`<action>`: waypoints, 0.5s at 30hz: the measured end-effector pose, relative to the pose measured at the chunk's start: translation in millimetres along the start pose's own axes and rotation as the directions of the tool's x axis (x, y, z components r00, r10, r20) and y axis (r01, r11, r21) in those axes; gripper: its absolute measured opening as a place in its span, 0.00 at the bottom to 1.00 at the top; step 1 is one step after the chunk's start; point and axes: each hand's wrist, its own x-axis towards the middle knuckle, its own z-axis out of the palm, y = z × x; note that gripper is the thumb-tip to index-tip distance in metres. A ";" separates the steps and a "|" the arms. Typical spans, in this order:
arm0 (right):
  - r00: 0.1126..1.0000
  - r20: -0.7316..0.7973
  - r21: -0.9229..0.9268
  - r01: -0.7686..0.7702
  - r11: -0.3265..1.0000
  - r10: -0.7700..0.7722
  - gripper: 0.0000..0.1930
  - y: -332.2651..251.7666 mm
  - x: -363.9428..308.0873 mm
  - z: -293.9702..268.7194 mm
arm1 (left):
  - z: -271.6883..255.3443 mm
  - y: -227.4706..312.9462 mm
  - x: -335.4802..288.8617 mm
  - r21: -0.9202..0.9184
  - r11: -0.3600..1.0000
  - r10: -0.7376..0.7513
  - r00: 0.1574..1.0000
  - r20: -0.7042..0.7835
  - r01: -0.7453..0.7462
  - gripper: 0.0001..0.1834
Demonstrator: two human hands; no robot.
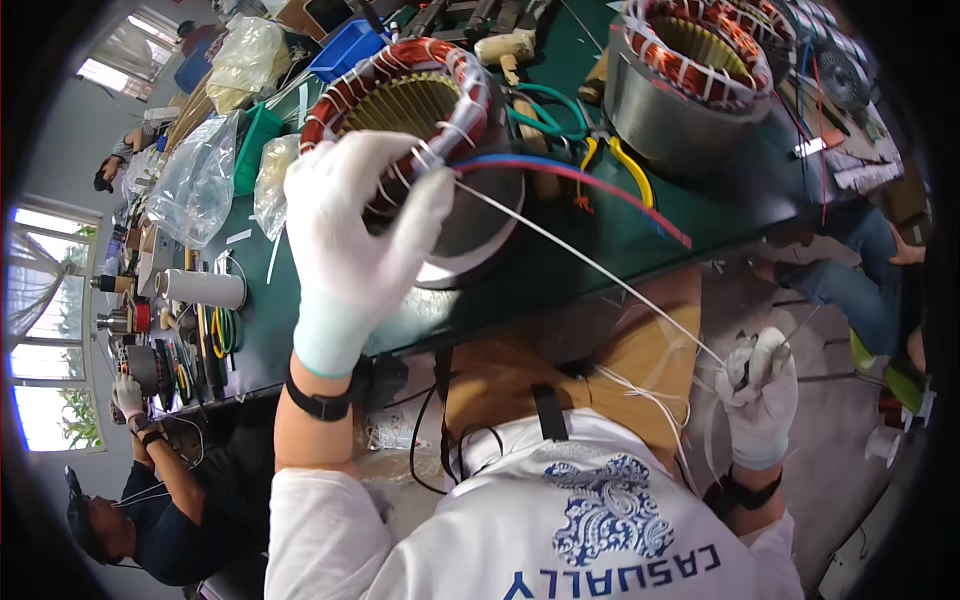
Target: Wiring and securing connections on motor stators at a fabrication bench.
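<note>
Left hand (365,225) presses the coil (400,110) — right hand (762,385) grips the string (590,265) tight; pull too hard and it could snap.

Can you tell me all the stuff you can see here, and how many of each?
stator with copper windings: one, copper and grey, on the green table under the left hand
second stator: one, copper and grey, table's far right
white cord: one, stretched tight from the near stator to the right hand
red and blue wires: two, running right from the near stator
pliers: one, yellow handles, between the stators
green table: one, dark green
plastic bags: several, clear, table's left
co-worker: one, dark top, lower left
left hand: white glove, on the windings
right hand: white glove, gripping the cord
</note>
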 end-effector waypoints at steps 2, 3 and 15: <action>0.990 -0.133 0.072 0.053 0.996 -0.043 0.20 2.9 -11.4 16.4 | 0.6 3.2 -0.9 -0.141 0.987 -0.082 0.996 0.017 0.083 0.13; 0.991 -0.125 0.068 0.064 0.996 -0.055 0.20 5.9 -16.3 17.8 | 3.4 2.7 -5.2 -0.214 0.970 -0.118 0.993 -0.012 0.112 0.14; 0.601 -0.579 -0.611 0.128 0.781 -0.551 0.17 -80.6 -94.1 -61.0 | 129.7 71.3 -203.2 -0.371 0.925 0.329 0.668 0.668 -0.084 0.06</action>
